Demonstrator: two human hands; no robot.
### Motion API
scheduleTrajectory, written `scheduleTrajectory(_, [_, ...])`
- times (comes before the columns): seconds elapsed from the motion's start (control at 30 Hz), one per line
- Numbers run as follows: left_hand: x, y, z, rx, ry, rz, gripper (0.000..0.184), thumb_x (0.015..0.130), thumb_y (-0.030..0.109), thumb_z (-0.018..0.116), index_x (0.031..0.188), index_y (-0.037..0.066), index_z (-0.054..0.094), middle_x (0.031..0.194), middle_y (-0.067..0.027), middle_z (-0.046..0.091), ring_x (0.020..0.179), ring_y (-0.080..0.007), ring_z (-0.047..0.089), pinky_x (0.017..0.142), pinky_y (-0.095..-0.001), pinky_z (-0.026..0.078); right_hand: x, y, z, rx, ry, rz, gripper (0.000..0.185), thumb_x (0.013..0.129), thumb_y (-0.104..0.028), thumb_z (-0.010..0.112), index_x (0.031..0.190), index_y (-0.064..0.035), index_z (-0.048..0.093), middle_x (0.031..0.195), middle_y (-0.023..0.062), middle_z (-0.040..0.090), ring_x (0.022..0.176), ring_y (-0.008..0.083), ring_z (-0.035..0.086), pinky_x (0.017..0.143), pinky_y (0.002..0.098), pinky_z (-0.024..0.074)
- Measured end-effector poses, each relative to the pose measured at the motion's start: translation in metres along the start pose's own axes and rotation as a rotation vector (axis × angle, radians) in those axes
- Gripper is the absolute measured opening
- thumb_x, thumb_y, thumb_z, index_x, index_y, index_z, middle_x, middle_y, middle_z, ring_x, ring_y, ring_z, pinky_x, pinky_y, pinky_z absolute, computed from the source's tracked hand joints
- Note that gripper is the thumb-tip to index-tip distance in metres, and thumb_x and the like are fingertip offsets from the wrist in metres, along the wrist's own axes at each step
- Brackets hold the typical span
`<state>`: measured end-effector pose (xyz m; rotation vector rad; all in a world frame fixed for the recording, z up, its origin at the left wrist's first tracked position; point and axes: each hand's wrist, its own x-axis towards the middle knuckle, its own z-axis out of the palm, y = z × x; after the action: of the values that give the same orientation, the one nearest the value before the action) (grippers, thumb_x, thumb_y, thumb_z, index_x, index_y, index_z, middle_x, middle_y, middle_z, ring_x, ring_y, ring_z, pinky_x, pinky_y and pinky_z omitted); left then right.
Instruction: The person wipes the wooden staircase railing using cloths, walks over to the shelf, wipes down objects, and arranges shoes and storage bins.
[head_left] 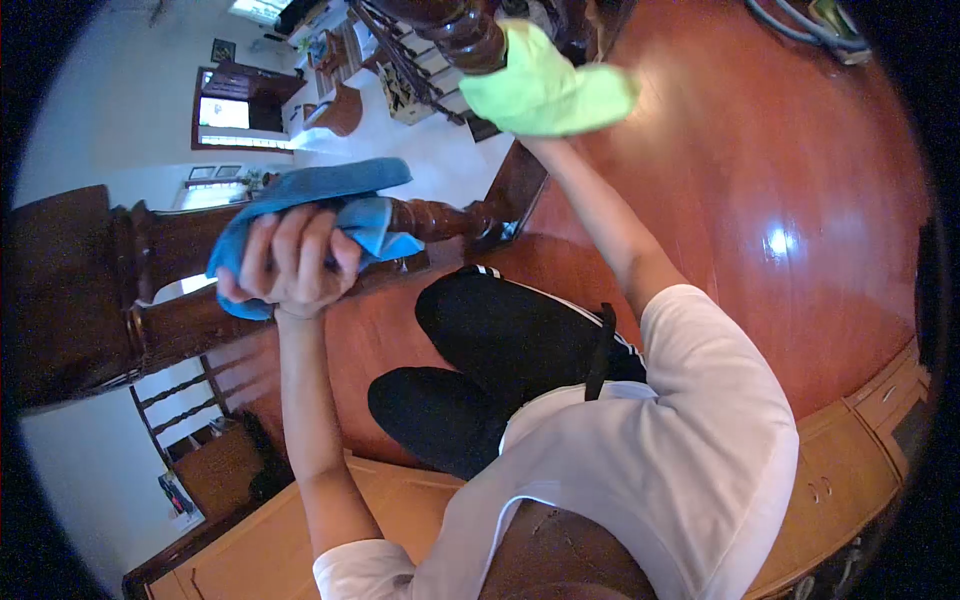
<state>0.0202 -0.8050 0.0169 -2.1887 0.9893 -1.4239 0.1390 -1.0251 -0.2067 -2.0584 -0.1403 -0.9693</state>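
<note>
Glossy red-brown flooring (pixel 760 170) fills the background as a person's left hand (pixel 300 255) curls its fingers around a blue cloth (pixel 335 178) against a dark turned baluster (pixel 430 218); a green cloth (pixel 560 95), apparently touching another post (pixel 470 40), covers the right hand, leaving its fingers' grip impossible to tell.

Glossy red-brown wooden floor (pixel 720 180), scattered with reflections.
Its polished boards spread widest on the right, where a sharp white glint and, farther up, a softer warm glow show on the surface. Near the upper right edge lies a curved blue-grey object (pixel 805 36), too blurred to identify; a light-wood cabinet (pixel 835 455) borders the lower right.
</note>
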Motion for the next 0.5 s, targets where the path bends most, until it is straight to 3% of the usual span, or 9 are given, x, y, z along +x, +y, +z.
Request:
scheduleTrajectory(0.07, [0.007,-0.001,-0.009,-0.005,-0.167,0.056,0.016,0.077,0.032,0.049,0.067,0.023,0.057,0.082,0.0075,0.060,0.089,-0.0130,0.049,0.094,-0.0390,0.017,-0.012,0.010,0.003,0.064,-0.082,0.093,0.034,0.072,-0.025,0.065,0.100,-0.0055,0.060,0.100,0.0068,0.060,0.094,0.0170,0.056,0.083,0.0299,0.0441])
scheduleTrajectory(0.17, [0.024,-0.007,-0.026,-0.067,-0.126,0.001,0.018,0.081,0.030,0.050,0.070,0.017,0.054,0.072,0.0030,0.056,0.076,-0.0154,0.052,0.087,-0.0374,0.027,0.012,-0.020,-0.016,0.212,-0.132,0.154,0.033,0.072,-0.024,0.066,0.098,-0.0051,0.060,0.098,0.0073,0.061,0.092,0.0171,0.057,0.082,0.0298,0.0446])
scheduleTrajectory(0.37, [0.056,-0.021,-0.039,0.018,-0.026,-0.082,0.017,0.081,0.026,0.053,0.072,0.012,0.055,0.068,-0.0021,0.053,0.066,-0.0198,0.050,0.080,-0.0358,0.033,0.155,-0.163,-0.100,0.611,-0.151,-0.049,0.029,0.071,-0.021,0.066,0.095,-0.0044,0.061,0.093,0.0082,0.062,0.089,0.0172,0.059,0.081,0.0297,0.0457])
scheduleTrajectory(0.47, [0.060,-0.020,-0.042,0.014,-0.067,-0.059,0.014,0.081,0.022,0.055,0.074,0.010,0.055,0.068,-0.0035,0.053,0.063,-0.0207,0.050,0.073,-0.0349,0.035,0.213,-0.186,-0.123,0.890,-0.523,0.213,0.028,0.071,-0.020,0.067,0.093,-0.0040,0.062,0.091,0.0087,0.063,0.088,0.0173,0.059,0.080,0.0296,0.0462])
scheduleTrajectory(0.5, [0.064,-0.018,-0.042,-0.088,0.008,-0.152,0.015,0.082,0.021,0.054,0.075,0.008,0.054,0.068,-0.0050,0.053,0.062,-0.0218,0.050,0.071,-0.0348,0.036,0.223,-0.170,-0.107,1.065,-0.635,0.250,0.028,0.071,-0.020,0.067,0.093,-0.0042,0.062,0.090,0.0079,0.064,0.084,0.0167,0.061,0.077,0.0290,0.0480])
